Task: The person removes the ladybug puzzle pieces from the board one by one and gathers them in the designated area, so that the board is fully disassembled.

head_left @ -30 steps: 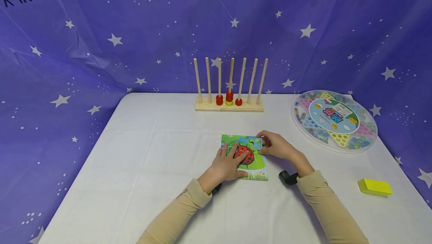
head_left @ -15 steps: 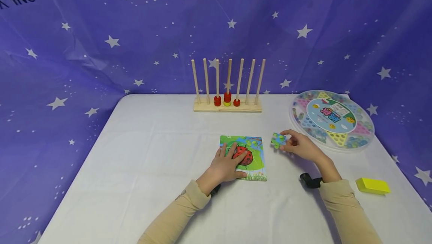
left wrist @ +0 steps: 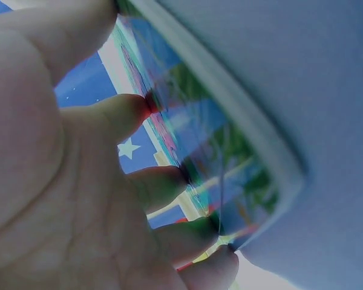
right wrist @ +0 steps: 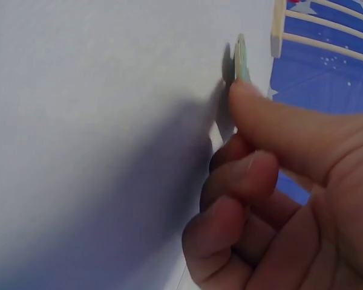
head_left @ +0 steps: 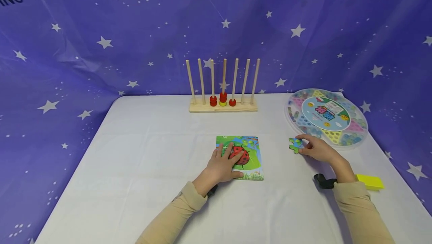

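A square ladybug jigsaw puzzle (head_left: 254,157) lies on the white table in the head view. My left hand (head_left: 221,167) rests on its left part with fingers spread, covering some of the picture. Seen from the left wrist, its fingertips (left wrist: 196,232) touch the puzzle's printed face. Off to the right, my right hand (head_left: 318,149) pinches a small green-and-blue puzzle piece (head_left: 295,145) between thumb and fingers. In the right wrist view the piece (right wrist: 241,60) shows edge-on, close over the tabletop, with the other fingers curled below the thumb.
At the back stands a wooden peg rack (head_left: 222,108) with several upright rods and red and yellow beads. A round marble board game (head_left: 327,118) lies just beyond my right hand. A yellow block (head_left: 370,182) sits beside the right sleeve. A purple starry cloth hangs behind.
My right hand has drawn the piece off the puzzle's upper right corner and carried it rightward. The left hand stays on the puzzle. The head view has shifted slightly.
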`<state>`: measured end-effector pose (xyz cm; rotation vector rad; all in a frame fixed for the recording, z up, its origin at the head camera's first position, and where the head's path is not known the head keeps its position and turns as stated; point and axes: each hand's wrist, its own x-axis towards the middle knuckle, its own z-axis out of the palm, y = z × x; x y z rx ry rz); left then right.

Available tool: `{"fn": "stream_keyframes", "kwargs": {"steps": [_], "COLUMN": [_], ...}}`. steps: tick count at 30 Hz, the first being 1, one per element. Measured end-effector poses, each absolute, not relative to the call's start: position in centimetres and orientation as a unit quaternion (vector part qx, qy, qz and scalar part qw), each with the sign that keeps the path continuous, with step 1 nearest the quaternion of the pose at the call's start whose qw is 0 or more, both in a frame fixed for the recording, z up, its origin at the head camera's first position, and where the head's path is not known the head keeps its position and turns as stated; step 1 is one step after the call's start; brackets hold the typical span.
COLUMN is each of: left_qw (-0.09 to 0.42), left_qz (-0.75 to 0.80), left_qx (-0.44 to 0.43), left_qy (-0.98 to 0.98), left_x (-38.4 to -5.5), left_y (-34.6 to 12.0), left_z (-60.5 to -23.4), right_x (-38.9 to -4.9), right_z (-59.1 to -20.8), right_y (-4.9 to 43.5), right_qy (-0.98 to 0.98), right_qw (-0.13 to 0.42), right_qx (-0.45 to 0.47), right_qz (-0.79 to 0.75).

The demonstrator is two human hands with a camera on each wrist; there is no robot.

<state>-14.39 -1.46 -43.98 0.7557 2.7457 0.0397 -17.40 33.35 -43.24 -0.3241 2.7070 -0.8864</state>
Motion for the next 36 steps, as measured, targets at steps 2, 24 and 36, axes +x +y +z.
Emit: {"fn": "stream_keyframes", "kwargs": {"steps": [2,24,36], "left_qw": [0.147,0.156,0.157], "left_qz": [0.015,0.010,0.010], "left_qx": [0.262,0.244,0.239], "left_qy": [0.954,0.957,0.958], "left_x": [-14.3,-14.2,-14.3], "left_y": [-1.6,-1.9,-1.7], "left_z": [-44.0,-43.5,-43.9], "right_x": [-17.4,-18.7,-19.0], "right_z": [-43.3,-42.4,-43.8], "right_y": [33.2,23.4,16.8], "right_qy": [0.938,0.923,0.930], "right_qw": [0.136,0.096,0.096], "right_qx": [-0.113,-0.182,-0.232], "right_qz": [-0.298,-0.326,-0.270]}}
